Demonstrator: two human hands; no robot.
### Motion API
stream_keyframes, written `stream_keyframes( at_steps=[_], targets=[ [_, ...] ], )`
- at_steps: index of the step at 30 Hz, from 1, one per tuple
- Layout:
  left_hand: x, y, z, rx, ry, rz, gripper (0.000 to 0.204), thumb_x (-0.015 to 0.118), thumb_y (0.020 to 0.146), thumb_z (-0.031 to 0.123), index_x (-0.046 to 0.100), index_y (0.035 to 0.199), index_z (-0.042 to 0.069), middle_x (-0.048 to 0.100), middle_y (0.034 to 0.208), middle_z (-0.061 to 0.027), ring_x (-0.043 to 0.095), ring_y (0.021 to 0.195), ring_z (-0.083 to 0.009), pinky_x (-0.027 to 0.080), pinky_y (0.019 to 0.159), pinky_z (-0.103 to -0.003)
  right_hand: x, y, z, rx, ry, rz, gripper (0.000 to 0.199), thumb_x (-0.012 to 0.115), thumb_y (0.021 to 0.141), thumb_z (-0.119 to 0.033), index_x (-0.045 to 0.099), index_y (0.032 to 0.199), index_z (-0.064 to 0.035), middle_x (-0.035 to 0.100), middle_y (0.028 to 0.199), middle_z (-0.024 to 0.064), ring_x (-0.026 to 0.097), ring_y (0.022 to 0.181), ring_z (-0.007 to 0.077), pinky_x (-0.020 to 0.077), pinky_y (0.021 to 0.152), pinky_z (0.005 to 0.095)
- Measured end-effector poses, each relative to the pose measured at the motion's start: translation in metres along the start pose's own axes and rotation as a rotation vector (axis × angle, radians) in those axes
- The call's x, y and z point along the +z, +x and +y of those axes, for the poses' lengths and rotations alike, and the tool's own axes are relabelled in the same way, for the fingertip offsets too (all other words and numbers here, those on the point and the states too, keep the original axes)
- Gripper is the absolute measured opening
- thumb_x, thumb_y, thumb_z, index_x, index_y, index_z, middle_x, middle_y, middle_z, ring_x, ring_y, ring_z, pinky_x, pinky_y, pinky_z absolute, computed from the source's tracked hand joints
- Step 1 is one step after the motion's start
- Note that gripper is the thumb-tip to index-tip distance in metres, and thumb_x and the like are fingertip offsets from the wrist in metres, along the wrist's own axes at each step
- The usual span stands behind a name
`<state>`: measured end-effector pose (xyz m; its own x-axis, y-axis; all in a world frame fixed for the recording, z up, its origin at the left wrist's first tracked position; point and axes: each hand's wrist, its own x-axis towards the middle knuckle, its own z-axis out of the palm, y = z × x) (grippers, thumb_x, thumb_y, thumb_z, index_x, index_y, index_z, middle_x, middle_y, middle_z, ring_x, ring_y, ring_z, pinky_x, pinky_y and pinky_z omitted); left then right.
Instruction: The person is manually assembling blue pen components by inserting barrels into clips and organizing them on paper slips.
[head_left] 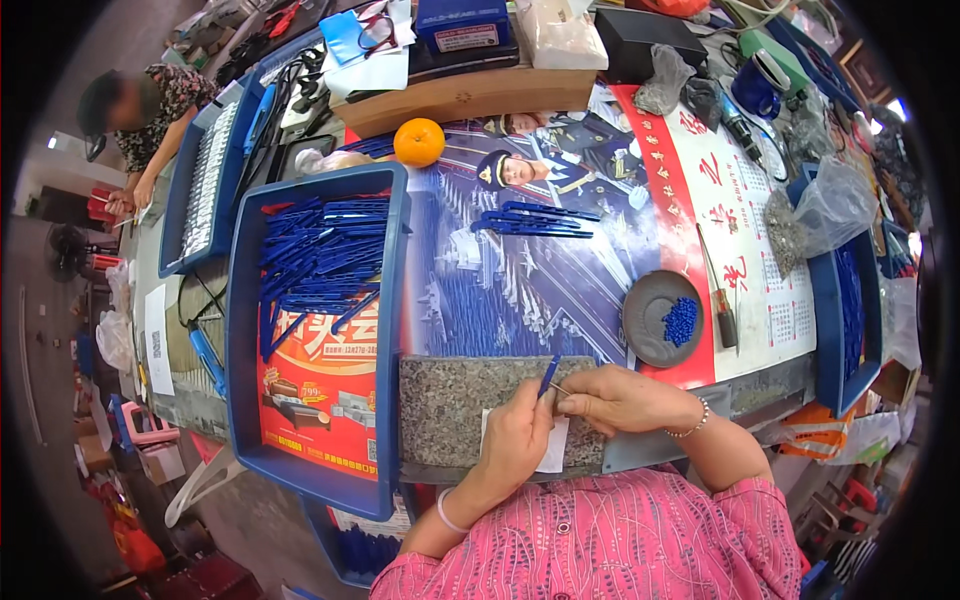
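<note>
My left hand [515, 435] holds a thin blue pen barrel [549, 375] upright over a grey granite slab [440, 405]. My right hand [620, 398] is beside it, fingers pinched on a small thin part at the barrel's lower end. A white paper slip [555, 450] lies on the slab under my hands. A large blue tray [385, 260] to the left holds several blue pen barrels [320, 265]. A few more blue barrels [535, 220] lie on the table ahead. A round grey dish [650, 300] to the right holds small blue caps [680, 320].
An orange [419, 142] sits behind the tray. Another blue tray [830, 330] stands at the right with a clear plastic bag [835, 205]. A screwdriver-like tool [722, 310] lies by the dish. A person [150, 110] works at the far left beside another blue tray [205, 185].
</note>
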<state>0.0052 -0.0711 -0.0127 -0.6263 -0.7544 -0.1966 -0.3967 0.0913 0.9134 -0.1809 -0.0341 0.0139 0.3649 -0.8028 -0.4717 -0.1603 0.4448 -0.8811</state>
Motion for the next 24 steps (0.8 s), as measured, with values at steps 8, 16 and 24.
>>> stream_keyframes(
  at_steps=[8,16,24],
  targets=[
    [0.002,-0.001,-0.003,0.058,-0.017,0.020,0.010,0.047,0.090,0.008,0.049,0.098,0.002,0.056,0.064,-0.0192,0.059,0.061,-0.0393,0.044,0.050,-0.043,0.003,0.002,0.007,-0.033,0.192,-0.093,0.034,0.044,0.097,-0.028,0.053,0.083,0.0003,0.043,0.053,0.0005,0.041,0.043,0.0083,0.0345,0.041,0.0254],
    [0.000,-0.002,-0.008,0.150,0.097,0.007,0.010,0.049,0.088,0.006,0.048,0.098,0.002,0.054,0.062,-0.0214,0.057,0.059,-0.0412,0.042,0.048,-0.047,0.002,0.004,0.004,0.024,0.216,-0.113,0.034,0.046,0.096,-0.029,0.053,0.081,0.0008,0.043,0.051,0.0002,0.041,0.043,0.0077,0.0338,0.041,0.0258],
    [0.003,-0.004,-0.009,0.175,0.133,0.041,0.011,0.050,0.086,0.003,0.047,0.096,0.002,0.054,0.062,-0.0219,0.057,0.058,-0.0415,0.043,0.048,-0.047,0.008,0.003,-0.006,-0.085,-0.012,-0.005,0.037,0.047,0.095,-0.031,0.055,0.081,0.0023,0.047,0.052,0.0045,0.046,0.045,0.0116,0.0373,0.045,0.0288]
  ],
)
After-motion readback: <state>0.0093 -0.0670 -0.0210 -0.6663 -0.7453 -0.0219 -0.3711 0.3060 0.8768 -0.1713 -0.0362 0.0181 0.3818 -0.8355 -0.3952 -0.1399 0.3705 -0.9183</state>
